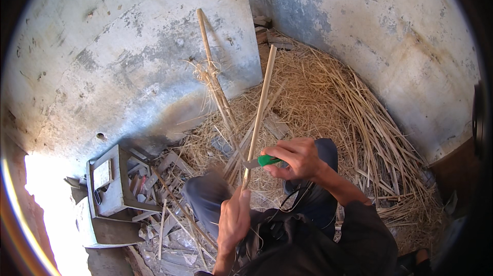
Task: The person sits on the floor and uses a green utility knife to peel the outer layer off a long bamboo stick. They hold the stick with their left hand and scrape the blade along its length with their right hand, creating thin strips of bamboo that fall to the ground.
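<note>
A long pale strip of split bamboo point(261, 101) rises at a slant in front of me, its lower end in the grip of my left hand point(233, 219). My right hand point(295, 159) is closed around the green handle of a knife point(267, 160). The knife's short blade points left and meets the strip a little above my left hand; whether it is biting into the wood is too small to tell. Between my knees, the lower part of the strip passes out of sight behind my left fingers.
Straw-like shavings point(313, 86) cover the floor ahead. Many long split strips point(380, 137) lie along the right wall. A stick with frayed fibres point(208, 45) leans by the left wall. At the left, an overturned wooden stool point(115, 201) lies beside scraps and rubble.
</note>
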